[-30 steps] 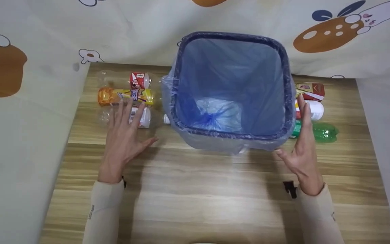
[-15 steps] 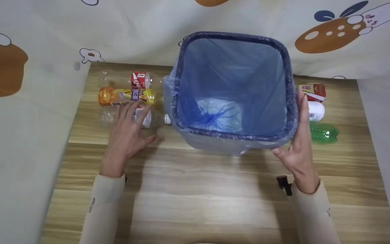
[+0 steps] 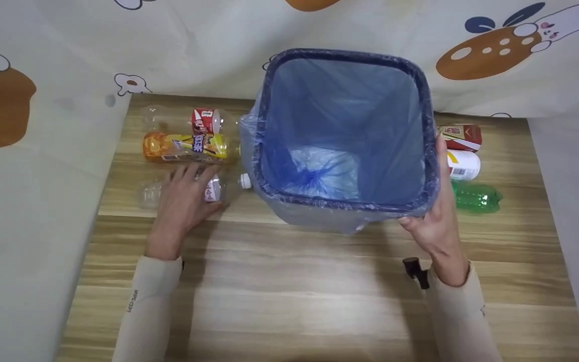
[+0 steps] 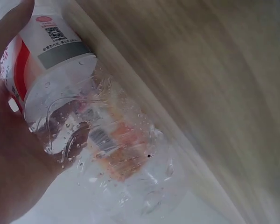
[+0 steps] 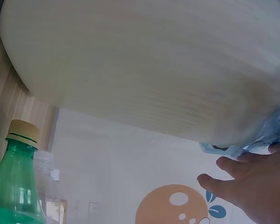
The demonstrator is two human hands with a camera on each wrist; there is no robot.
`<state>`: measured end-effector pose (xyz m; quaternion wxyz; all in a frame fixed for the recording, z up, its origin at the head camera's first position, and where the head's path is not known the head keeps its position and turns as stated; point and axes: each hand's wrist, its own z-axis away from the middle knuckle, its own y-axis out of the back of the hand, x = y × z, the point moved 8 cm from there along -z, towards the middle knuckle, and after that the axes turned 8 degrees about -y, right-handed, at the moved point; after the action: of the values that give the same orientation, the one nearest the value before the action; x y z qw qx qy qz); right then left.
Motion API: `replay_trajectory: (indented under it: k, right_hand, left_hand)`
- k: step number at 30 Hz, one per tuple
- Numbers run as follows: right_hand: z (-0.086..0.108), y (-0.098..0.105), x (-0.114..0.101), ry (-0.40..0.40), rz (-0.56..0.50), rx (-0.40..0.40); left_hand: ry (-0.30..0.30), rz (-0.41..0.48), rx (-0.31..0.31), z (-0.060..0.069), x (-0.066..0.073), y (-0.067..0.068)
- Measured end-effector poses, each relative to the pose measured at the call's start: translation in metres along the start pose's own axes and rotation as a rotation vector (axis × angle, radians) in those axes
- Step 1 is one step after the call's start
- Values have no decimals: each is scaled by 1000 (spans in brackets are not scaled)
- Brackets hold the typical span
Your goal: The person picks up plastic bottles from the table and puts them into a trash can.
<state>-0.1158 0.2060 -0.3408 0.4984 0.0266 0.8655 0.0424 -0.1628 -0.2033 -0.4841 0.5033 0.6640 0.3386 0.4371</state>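
Observation:
In the head view my left hand curls over a clear bottle with a white cap, lying on its side at the left. The left wrist view shows the thumb and palm of that hand around the clear bottle, which has a white and red label. My right hand rests with extended fingers along the right side of a bin lined with a bluish bag. In the right wrist view, this hand touches the bag beneath the rim of the pale bin.
An orange-yellow bottle and another clear bottle with a red label lie at the back left. Right of the bin are a red can, a white container and a green bottle. Patterned cloth hangs behind the table.
My left hand has closed on the nearest clear bottle, which has shifted slightly toward me, away from the orange one. My right hand has moved left onto the bin's side.

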Motion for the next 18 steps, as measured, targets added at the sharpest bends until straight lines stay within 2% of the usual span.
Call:
replay_trajectory:
  k: [7,12,16,18]
  right_hand:
    - [-1,-1,3,-11,-19,-8]
    - [-3,-1,1,-33,-43,-11]
    - [-5,6,-13,-8,-40,13]
    - [-7,8,-27,29,-71,42]
  left_hand:
    - [37,32,-40,2,-3,-3]
    - [49,36,-40,1,-4,-4]
    - [44,34,-38,-3,-5,-1]
    - [35,26,-41,-6,-6,2]
